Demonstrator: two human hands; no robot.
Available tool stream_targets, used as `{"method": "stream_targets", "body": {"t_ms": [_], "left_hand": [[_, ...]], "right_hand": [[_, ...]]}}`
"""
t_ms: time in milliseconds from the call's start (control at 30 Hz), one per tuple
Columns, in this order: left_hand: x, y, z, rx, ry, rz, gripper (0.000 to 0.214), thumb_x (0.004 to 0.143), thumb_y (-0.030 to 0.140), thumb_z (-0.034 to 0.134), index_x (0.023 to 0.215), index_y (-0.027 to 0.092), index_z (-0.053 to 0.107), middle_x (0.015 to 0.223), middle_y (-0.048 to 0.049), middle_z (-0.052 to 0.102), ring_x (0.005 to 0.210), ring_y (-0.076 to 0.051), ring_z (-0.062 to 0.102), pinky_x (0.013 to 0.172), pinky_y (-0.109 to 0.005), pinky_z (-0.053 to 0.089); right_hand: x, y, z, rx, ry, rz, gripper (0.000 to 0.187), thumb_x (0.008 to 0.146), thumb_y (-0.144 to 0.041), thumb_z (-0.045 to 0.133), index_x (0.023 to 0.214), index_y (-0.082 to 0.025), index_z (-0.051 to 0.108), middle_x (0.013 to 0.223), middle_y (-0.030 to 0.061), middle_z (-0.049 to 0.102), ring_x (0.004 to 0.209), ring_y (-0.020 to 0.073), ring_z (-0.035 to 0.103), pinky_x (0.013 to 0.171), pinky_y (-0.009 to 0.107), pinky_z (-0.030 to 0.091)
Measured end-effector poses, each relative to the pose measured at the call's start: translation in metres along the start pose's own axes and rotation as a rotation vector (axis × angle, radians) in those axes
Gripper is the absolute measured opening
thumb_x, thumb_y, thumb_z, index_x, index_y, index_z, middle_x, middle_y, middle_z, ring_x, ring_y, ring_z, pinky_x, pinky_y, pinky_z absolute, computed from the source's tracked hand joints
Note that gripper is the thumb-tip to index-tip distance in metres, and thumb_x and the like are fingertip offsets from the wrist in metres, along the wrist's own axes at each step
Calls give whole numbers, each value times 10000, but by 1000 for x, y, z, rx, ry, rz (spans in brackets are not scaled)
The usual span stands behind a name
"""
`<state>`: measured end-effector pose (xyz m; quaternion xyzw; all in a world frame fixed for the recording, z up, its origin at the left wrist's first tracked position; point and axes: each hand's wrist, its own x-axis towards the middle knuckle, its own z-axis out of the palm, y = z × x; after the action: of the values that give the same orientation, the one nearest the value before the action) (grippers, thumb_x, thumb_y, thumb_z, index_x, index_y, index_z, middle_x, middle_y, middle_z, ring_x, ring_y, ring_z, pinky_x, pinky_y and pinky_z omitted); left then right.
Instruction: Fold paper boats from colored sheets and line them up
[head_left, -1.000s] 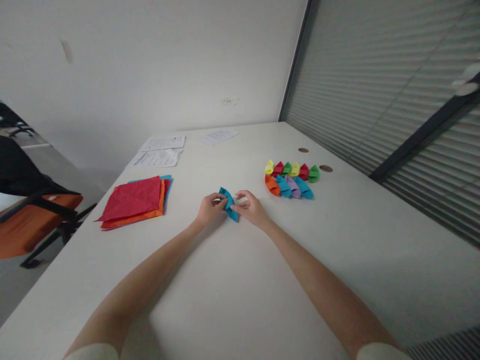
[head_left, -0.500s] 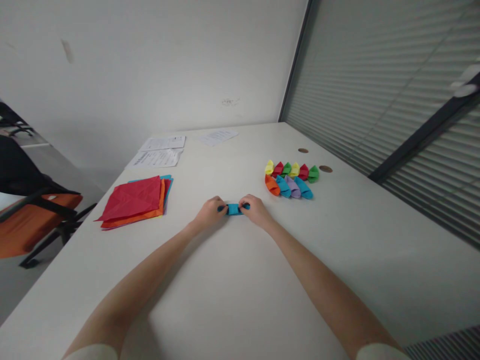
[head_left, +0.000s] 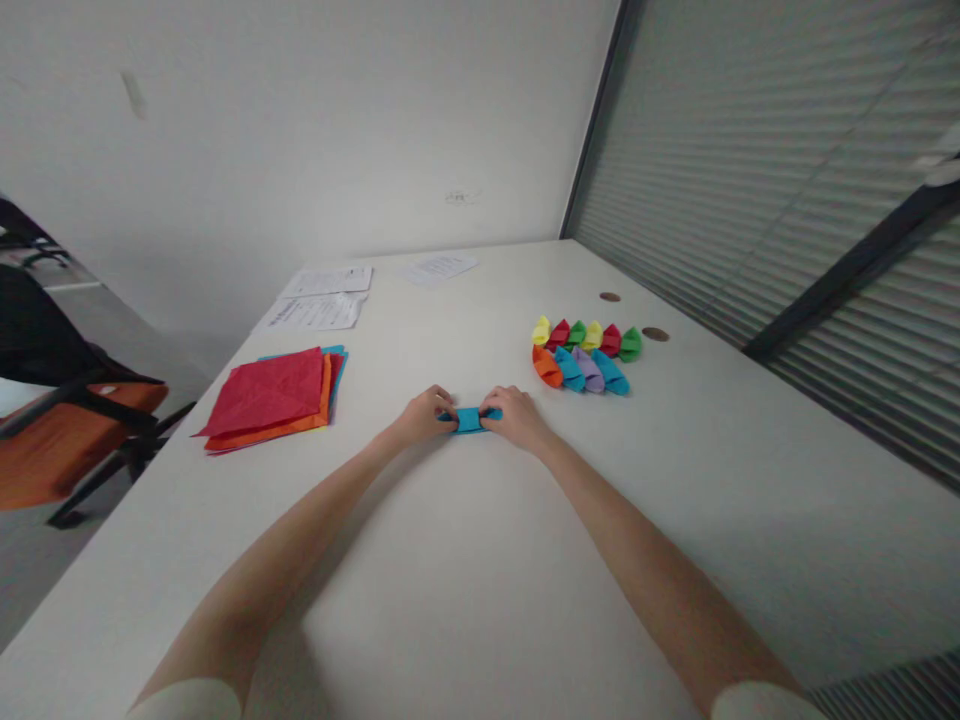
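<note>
A small blue strip of folded paper or cloth (head_left: 469, 420) lies flat at the middle of the white table, between my two hands. My left hand (head_left: 427, 412) grips its left end with thumb and fingers. At the opposite end my right hand (head_left: 517, 415) pinches it in the same way. My fingers cover both ends, so only the middle part shows fully. Beyond my right hand stand several folded coloured pieces in two rows, among them an orange one (head_left: 547, 367) and a lilac one (head_left: 588, 370).
A stack of square sheets, red (head_left: 266, 390) on top, lies on the left of the white table (head_left: 450, 580). Printed papers (head_left: 319, 312) rest behind it. Two round holes, one a cable hole (head_left: 655, 334), sit near the right edge. An orange chair (head_left: 67, 450) stands at left.
Both hands stay on the blue folded piece, their fingers slightly shifted and a bit more spread. The whole view has tilted slightly.
</note>
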<state>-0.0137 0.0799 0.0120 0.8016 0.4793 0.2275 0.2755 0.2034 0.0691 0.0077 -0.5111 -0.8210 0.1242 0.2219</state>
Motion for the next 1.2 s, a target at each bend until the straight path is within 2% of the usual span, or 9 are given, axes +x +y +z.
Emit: {"method": "stream_targets", "body": {"t_ms": [133,267,400,500,600,733,833,1000,1200], "left_hand": [[1,-4,-2,25,-12,-37,73,680,219,720,742,205,755,1118,-55,601,790,-126,596,780,-253,499],[0,-2,-4,42,25,6,70,718,211,675,719,197,743,981,-42,638,778,-138,611,752,-246,494],[-2,4,-6,89,19,76,86,722,200,665,765,211,739,902,-19,666,769,-144,621,756,-248,487],[-2,8,-8,142,10,79,89,723,205,660,769,203,735,888,-20,669,746,-145,619,731,-252,481],[-2,10,-11,186,-32,85,69,726,222,660,735,204,725,861,-14,672,740,-149,619,755,-273,473],[-2,8,-11,230,-41,113,58,736,233,668,751,214,721,951,-21,677,879,-190,628,876,-343,432],[-2,3,-8,235,-31,78,82,747,277,673,792,226,719,1029,-23,656,964,-215,610,906,-375,405],[-1,-6,-6,244,-42,22,143,738,347,687,841,255,723,1081,-23,631,1028,-242,576,934,-414,375],[-1,-8,-6,219,-17,35,120,723,311,700,826,259,732,1046,-21,631,999,-231,576,926,-400,392]], "right_hand": [[-1,4,-2,-3,-31,16,137,760,-308,744,897,-291,743,1005,30,669,964,246,534,806,366,375],[0,9,0,36,-21,-23,156,744,-292,764,898,-278,739,995,41,658,974,257,519,823,382,378],[2,14,6,174,11,-120,94,760,-192,730,849,-223,727,916,37,644,880,200,557,807,344,412],[2,16,9,296,9,-151,82,772,-148,695,827,-204,715,878,17,623,790,150,580,752,294,432],[3,15,9,342,-14,-170,80,757,-142,704,810,-201,712,854,10,619,768,141,580,736,282,433],[2,15,9,243,-11,-162,95,746,-163,727,829,-208,713,865,24,644,845,182,558,793,325,409],[1,15,8,137,-17,-132,113,754,-218,735,865,-228,713,912,36,652,906,215,530,814,356,383],[-1,11,4,71,-48,-82,137,766,-291,732,895,-249,711,986,50,639,987,253,502,850,395,357],[-2,11,2,109,-60,-72,147,760,-270,738,899,-245,700,996,45,636,1004,255,497,874,410,350]]}}
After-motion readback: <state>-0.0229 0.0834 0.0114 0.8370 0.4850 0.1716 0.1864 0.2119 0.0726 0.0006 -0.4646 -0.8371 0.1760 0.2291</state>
